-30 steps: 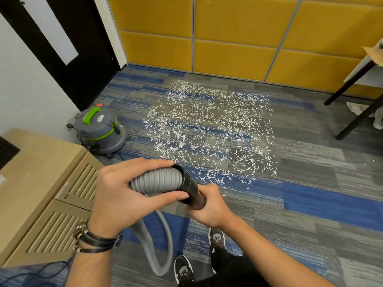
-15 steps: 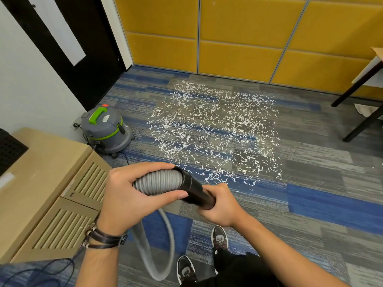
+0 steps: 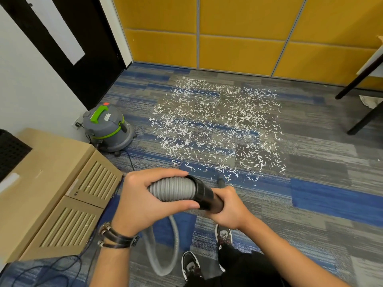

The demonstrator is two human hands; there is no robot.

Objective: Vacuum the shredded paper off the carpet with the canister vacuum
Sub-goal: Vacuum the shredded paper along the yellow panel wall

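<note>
Left hand (image 3: pixel 145 199) is wrapped around the grey ribbed hose (image 3: pixel 174 190). Right hand (image 3: pixel 230 208) is clamped on the black wand (image 3: pixel 205 195), just past the cuff. Shredded paper (image 3: pixel 217 125) lies scattered over the carpet (image 3: pixel 321 183) ahead, its near edge beside the wand's tip. Canister vacuum (image 3: pixel 107 129) stands by the left wall, beside a wooden cabinet (image 3: pixel 51 162).
</note>
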